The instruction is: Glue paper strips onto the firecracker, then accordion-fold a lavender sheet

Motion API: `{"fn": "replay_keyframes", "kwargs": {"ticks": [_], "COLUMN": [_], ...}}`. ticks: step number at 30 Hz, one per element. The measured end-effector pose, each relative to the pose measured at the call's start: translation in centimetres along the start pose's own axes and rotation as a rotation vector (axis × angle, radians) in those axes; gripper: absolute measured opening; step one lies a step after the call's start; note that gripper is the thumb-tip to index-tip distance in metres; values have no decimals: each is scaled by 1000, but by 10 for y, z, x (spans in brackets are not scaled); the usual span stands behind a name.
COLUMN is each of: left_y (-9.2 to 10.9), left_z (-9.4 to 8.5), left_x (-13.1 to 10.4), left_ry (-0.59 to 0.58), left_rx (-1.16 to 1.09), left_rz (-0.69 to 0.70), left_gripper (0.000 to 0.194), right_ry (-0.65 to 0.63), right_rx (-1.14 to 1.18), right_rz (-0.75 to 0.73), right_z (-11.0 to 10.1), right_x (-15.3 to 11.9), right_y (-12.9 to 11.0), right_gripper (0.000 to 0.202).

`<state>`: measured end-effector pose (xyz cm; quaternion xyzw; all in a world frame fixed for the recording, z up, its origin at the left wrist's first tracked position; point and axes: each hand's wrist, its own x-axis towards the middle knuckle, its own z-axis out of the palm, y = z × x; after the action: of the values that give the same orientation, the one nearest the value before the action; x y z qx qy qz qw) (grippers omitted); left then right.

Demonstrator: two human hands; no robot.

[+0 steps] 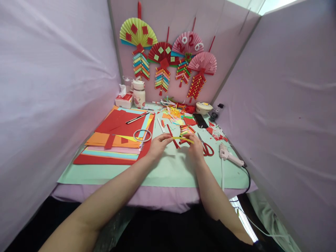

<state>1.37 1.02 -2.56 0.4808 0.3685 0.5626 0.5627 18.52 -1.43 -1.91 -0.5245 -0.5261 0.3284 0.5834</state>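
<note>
A thin yellow paper strip point(181, 138) is stretched between my two hands above the green table mat. My left hand point(159, 144) pinches its left end between thumb and fingers. At the other end, my right hand point(195, 145) is closed on the strip, and its fingertips are partly hidden. Just behind and below the strip lie small rolled paper tubes point(187, 130) in several colours and a red paper strip point(169, 130). Red-handled scissors point(208, 149) rest right beside my right hand. Left of my left hand is a roll of tape point(135, 135) on stacked paper.
Stacked coloured paper point(115, 120) covers the left side, with a utility knife point(137, 118) on top. On the right are a glue gun point(229, 154) with its cord and a phone point(200, 120). A jug point(139, 93) and tissue box point(124, 100) stand behind; paper fans point(138, 31) hang on the wall.
</note>
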Motion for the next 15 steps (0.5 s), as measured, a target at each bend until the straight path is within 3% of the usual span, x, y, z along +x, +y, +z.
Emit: {"fn": "replay_keyframes", "kwargs": {"ticks": [8,15], "left_y": [7,9], "left_z": [1,3], "left_x": [-9,-13], "left_ry": [-12,-54], "left_rx": [205,280], "left_rz": [418,510], "left_gripper": [9,8], "right_ry": [-81,18], "right_rx": [-240,-260], "right_rz": [-463,-641], "right_z": [7,9], "right_x": [-12,-19], "right_y": [-5,-14], "right_gripper": [22,5]}}
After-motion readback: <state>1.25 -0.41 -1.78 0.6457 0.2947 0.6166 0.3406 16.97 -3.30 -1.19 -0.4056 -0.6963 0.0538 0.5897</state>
